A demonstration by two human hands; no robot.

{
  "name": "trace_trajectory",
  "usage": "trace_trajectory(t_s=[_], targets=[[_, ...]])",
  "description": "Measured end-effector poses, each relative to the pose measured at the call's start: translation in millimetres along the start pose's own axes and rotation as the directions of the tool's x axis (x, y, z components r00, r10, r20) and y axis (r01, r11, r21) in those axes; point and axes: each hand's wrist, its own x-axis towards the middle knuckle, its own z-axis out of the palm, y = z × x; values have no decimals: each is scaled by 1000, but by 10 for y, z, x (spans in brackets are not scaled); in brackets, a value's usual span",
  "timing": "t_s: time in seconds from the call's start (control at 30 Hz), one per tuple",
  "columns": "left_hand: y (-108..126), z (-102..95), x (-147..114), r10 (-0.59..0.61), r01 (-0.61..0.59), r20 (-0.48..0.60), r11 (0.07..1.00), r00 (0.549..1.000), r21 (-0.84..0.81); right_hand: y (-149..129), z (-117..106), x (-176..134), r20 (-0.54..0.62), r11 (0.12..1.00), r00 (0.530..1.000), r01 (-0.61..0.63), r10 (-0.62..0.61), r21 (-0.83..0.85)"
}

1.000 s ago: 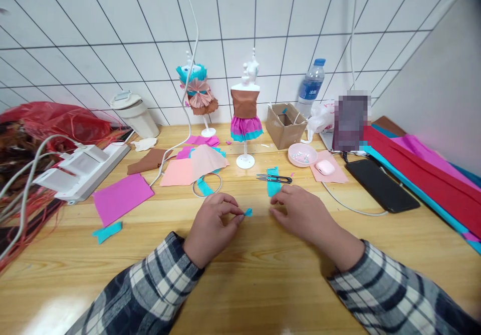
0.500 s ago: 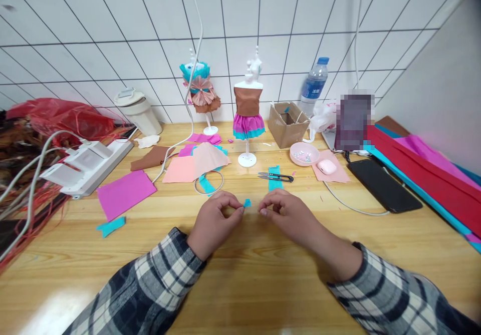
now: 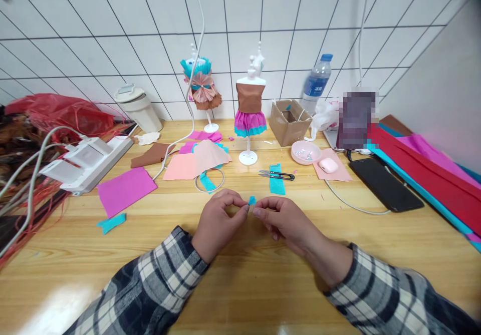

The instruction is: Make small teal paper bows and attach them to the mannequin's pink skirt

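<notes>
Between my fingertips is a small piece of turquoise crepe paper (image 3: pixel 252 201). My left hand (image 3: pixel 221 220) pinches it between thumb and forefinger. My right hand (image 3: pixel 287 222) is closed with thumb and forefinger together at the paper's other side, seeming to grip its edge. Beyond my hands lie black-handled thread snips (image 3: pixel 278 175) across a turquoise paper strip (image 3: pixel 277 187). A small dress form (image 3: pixel 248 99) in a brown top and a magenta skirt with turquoise hem stands upright behind. To its left is a second form (image 3: pixel 203 87) with ruffled paper clothing.
Pink and peach paper (image 3: pixel 180 167), a magenta sheet (image 3: pixel 127 190) and a metal ring (image 3: pixel 221 186) lie left of centre. A power strip (image 3: pixel 97 167) with cables is at far left. Rightward are a cardboard box (image 3: pixel 287 132), pink dish (image 3: pixel 305 159), earbud case (image 3: pixel 328 165) and black phone (image 3: pixel 385 185).
My right hand has come in to the turquoise piece, closing the gap between my hands. My left hand has shifted slightly right with the piece.
</notes>
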Motion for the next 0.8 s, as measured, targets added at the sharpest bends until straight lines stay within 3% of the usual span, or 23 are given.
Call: trace_trajectory(t_s=[0.57,0.8], targets=[[83,-30,-32,113,-113,6,993,994,16,37,0,45,1,998,999,-33,33,51],[19,-89,12,230,-232,94,973,969,9,31,0,26,-6,997,999,-35,35,72]])
